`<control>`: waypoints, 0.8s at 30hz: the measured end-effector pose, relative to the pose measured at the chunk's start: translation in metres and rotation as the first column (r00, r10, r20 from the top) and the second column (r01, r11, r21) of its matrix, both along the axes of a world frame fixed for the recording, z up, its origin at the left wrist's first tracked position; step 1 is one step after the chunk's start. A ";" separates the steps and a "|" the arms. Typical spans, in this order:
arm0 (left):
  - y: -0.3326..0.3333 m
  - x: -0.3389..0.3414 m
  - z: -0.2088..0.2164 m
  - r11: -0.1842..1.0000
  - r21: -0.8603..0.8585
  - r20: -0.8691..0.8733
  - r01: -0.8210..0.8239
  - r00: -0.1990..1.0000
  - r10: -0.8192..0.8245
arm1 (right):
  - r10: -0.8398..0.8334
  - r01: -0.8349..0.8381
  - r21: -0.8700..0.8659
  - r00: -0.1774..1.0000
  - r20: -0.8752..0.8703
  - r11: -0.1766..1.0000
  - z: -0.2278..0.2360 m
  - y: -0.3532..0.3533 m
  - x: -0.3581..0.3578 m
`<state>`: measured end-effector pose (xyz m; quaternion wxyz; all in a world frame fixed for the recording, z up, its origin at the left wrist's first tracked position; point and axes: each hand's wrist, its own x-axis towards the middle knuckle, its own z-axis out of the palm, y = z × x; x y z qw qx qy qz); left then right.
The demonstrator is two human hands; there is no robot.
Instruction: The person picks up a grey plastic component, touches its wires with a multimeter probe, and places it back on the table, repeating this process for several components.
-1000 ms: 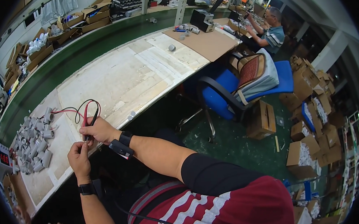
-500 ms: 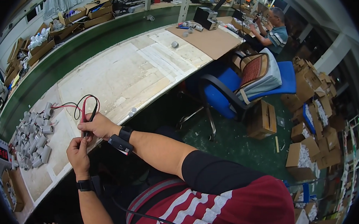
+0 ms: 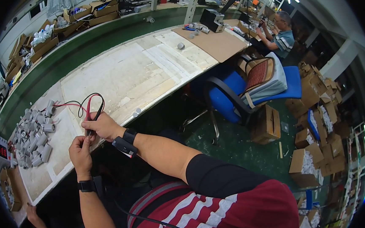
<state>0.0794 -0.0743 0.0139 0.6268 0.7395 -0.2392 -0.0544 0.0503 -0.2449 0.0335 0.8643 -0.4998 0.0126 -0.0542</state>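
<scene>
Close together over the table's front edge are my two hands. My right hand (image 3: 100,127) is closed on a pair of test probes (image 3: 88,112), one red and one black, their tips pointing down toward my left fingers. The leads (image 3: 79,105) loop up and run left across the tabletop. My left hand (image 3: 81,157) is pinched just below the probe tips; what it holds is too small and hidden to name. Beside it on the left lies a heap of grey cylindrical plastic parts (image 3: 34,137). One such grey part (image 3: 137,113) sits at the table edge to the right.
A meter box with a red digital display (image 3: 2,150) stands at far left. Another person's arm (image 3: 38,221) rests at the lower-left table edge. Right are a blue chair (image 3: 290,81) with a bag and cardboard boxes (image 3: 306,160). A seated co-worker (image 3: 282,37) works farther off.
The other person's hand at lower left has moved up to the table corner. My hands stay together, with the probes slightly shifted; the view has moved a little.
</scene>
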 end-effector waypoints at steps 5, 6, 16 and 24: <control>0.002 -0.004 -0.002 0.999 -0.030 -0.033 0.014 0.999 -0.015 | 0.022 -0.022 0.005 1.000 0.007 1.000 0.006 0.000 -0.004; 0.003 -0.004 -0.004 0.999 -0.031 -0.026 0.017 0.999 -0.018 | 0.022 -0.022 0.005 1.000 0.005 1.000 0.006 0.001 -0.005; 0.005 -0.002 0.003 0.963 0.215 0.127 -0.161 0.983 0.136 | -0.090 0.091 -0.100 0.996 0.008 0.991 -0.029 -0.003 0.014; 0.006 -0.003 0.010 0.985 0.051 -0.042 -0.164 0.985 0.166 | -0.134 0.138 0.102 0.990 -0.045 0.985 -0.003 -0.026 0.017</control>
